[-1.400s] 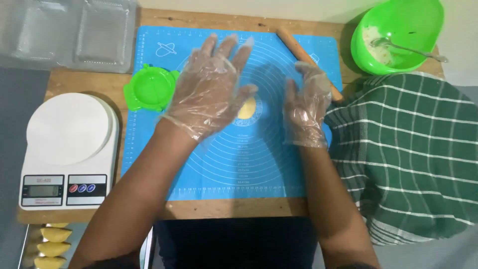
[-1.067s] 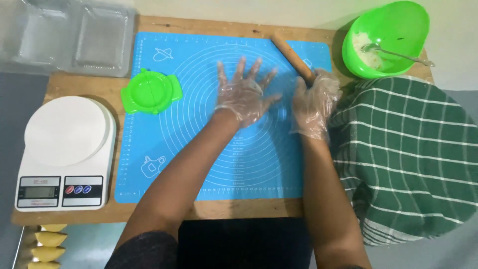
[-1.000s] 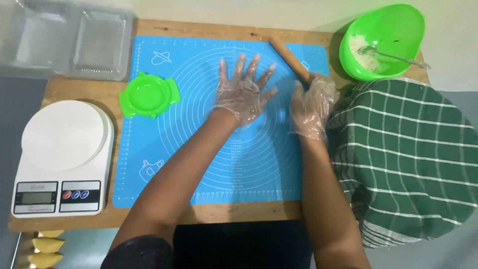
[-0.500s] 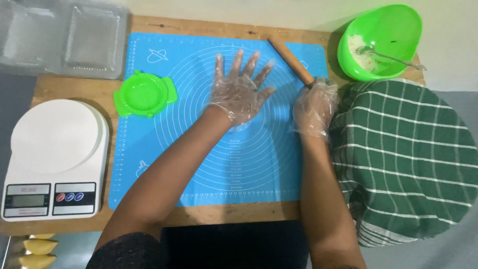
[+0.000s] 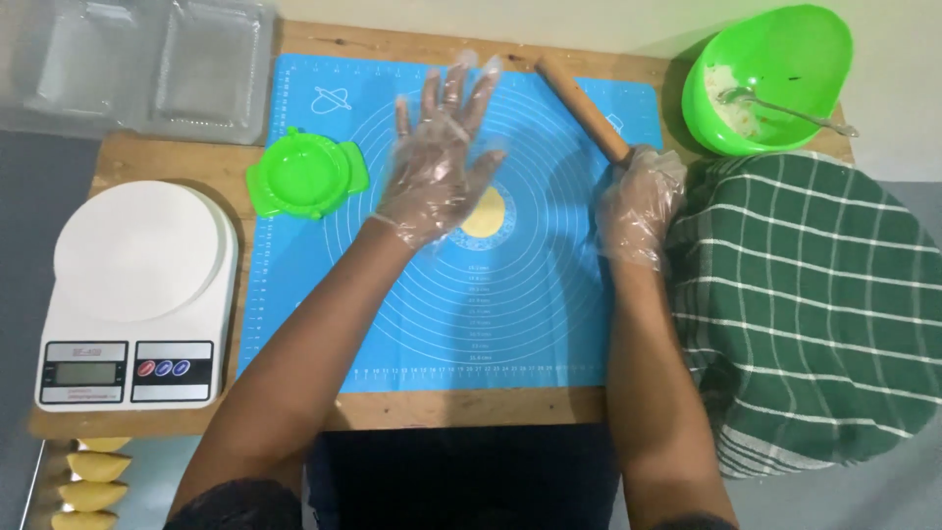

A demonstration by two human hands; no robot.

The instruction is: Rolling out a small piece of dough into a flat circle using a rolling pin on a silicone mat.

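- Two gloved hands over a blue silicone mat (image 5: 471, 324) on a wooden tabletop (image 5: 147, 162).
- Left hand (image 5: 437, 162) spread flat, fingers splayed, raised above the mat's middle and holding nothing.
- Yellow dough disc (image 5: 487, 213) lying on the mat's centre rings, just beside and partly under the left palm; touching or not, cannot tell.
- Right hand (image 5: 641, 201) curled at the near end of a wooden rolling pin (image 5: 582, 101), fingers closed round that end.
- Rolling pin slanting across the mat's far right corner.
- Green round dumpling press (image 5: 306, 177) on the mat's left edge, near the left hand.
- Green bowl (image 5: 795, 39) with white filling and a metal spoon (image 5: 790, 101) at the far right.
- Green checked cloth (image 5: 814, 304) draped right of the mat.
- White kitchen scale (image 5: 137, 294) at the left; clear plastic trays (image 5: 137, 64) beyond it.
- Folded yellow pastries (image 5: 93, 481) at the bottom left.
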